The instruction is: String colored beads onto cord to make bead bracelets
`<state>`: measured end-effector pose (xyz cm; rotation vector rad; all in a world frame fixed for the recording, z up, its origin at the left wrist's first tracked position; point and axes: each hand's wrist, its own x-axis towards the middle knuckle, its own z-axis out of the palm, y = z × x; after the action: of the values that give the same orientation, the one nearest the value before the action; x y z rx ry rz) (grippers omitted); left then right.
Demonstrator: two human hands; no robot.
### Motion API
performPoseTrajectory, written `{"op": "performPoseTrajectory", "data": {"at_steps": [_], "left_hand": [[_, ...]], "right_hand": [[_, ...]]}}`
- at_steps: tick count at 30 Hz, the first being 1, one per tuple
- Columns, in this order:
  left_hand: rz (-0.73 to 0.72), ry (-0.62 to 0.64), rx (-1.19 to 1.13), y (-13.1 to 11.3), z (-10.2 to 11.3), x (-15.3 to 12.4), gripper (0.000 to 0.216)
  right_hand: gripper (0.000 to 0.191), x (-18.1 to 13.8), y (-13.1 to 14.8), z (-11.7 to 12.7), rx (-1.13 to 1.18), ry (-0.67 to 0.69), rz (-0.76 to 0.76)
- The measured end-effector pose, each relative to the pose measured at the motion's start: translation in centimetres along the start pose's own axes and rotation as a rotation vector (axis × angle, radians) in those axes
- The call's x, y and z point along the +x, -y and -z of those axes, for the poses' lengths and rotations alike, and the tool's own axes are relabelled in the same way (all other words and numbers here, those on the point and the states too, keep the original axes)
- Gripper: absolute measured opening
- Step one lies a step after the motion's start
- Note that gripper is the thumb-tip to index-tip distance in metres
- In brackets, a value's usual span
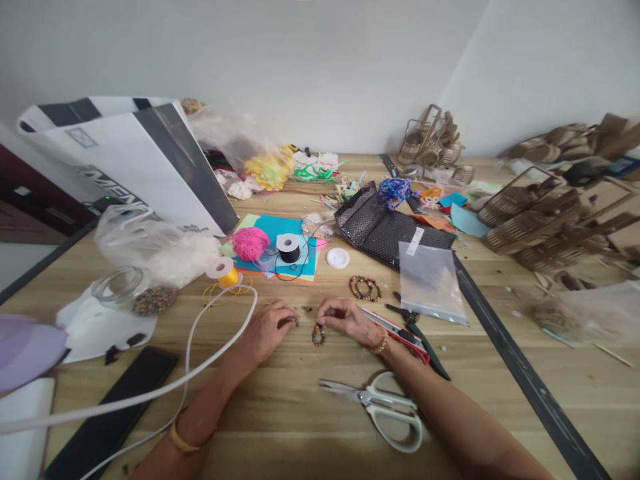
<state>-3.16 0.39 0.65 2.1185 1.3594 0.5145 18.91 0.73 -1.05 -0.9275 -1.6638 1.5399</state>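
A beaded strand [319, 343] is pinched in the right hand's [345, 319] closed fingertips, scissors [365, 397] being laid at five o'clock, while the bunched left hand's [271, 328] hold cannot be told.

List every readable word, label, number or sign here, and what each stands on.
"MEN" (partial word): large white bag with dark grey stripes.
Crossed-square sign: same bag, upper left.
Small lettering, same bag's lower edge: too blurred.
White label where black bubble-wrap pouch meets clear plastic bag: too small.
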Motion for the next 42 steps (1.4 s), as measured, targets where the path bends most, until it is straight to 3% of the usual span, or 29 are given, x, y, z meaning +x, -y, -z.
{"op": "performPoseTrajectory", "data": {"at_steps": [12, 17, 20, 24, 42], "left_hand": [[-0.075, -0.034, 0.006, -0.3, -0.3, 0.0, 0.013], [0.133, -0.091, -0.390, -0.7, -0.8, 0.2, 0.010], [0.302, -0.055, -0.685, -1.1, -1.4, 0.2, 0.019], [0.407, -0.012, -0.866, -1.5, -2.0, 0.1, 0.027], [0.415, -0.005, -0.901, -1.7, -2.3, 0.3, 0.027]], "right_hand": [[0.039, 0.0, -0.3, 0.0, 0.020, 0.004, 0.004], [0.037, 0.0, -0.2, -0.1, 0.047, 0.022, 0.025], [0.036, 0.0, 0.0, 0.0, 0.072, 0.039, 0.025], [0.036, 0.0, 0.0, 0.0, 0.098, 0.059, 0.027], [0.037, 0.0, -0.2, 0.0, 0.104, 0.093, 0.019]]}}
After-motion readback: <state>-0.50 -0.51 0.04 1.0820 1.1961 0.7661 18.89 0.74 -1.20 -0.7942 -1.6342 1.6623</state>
